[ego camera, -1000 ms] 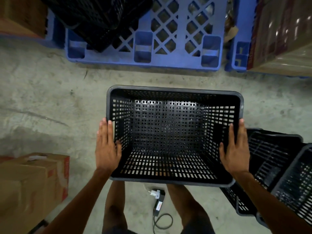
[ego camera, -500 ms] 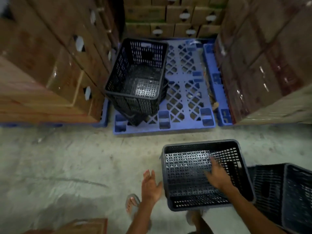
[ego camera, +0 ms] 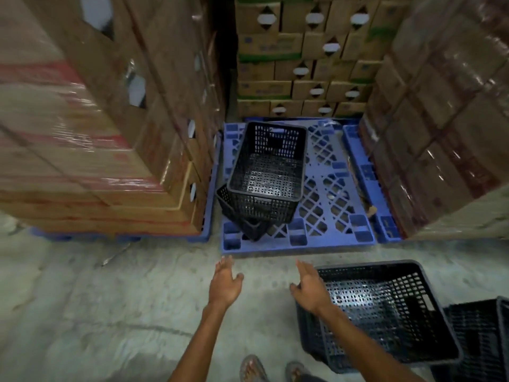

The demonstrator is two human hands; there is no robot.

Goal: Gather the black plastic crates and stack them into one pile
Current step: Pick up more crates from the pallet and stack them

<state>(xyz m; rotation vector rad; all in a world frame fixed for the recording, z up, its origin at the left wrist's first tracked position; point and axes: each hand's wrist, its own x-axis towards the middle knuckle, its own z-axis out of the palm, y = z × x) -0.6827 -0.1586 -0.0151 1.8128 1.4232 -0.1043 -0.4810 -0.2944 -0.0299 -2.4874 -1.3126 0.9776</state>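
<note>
A black perforated crate (ego camera: 391,307) stands on the concrete floor at the lower right, with more black crates (ego camera: 479,340) behind it at the right edge. Further off, another black crate (ego camera: 265,172) rests tilted on a second black crate (ego camera: 239,216) on the blue pallet (ego camera: 330,188). My left hand (ego camera: 224,285) hovers over bare floor, fingers spread, holding nothing. My right hand (ego camera: 311,290) is open too, just at the near crate's left rim; I cannot tell whether it touches the rim.
Tall shrink-wrapped stacks of cardboard boxes (ego camera: 96,119) wall in the left, and a similar stack (ego camera: 446,119) the right. More cartons (ego camera: 303,56) stand behind the pallet. My sandalled feet (ego camera: 253,370) show at the bottom edge.
Both hands let go of the crate I was holding; it now stands on the floor at my right. My view lifted toward the pallet, and both hands moved forward, open.
</note>
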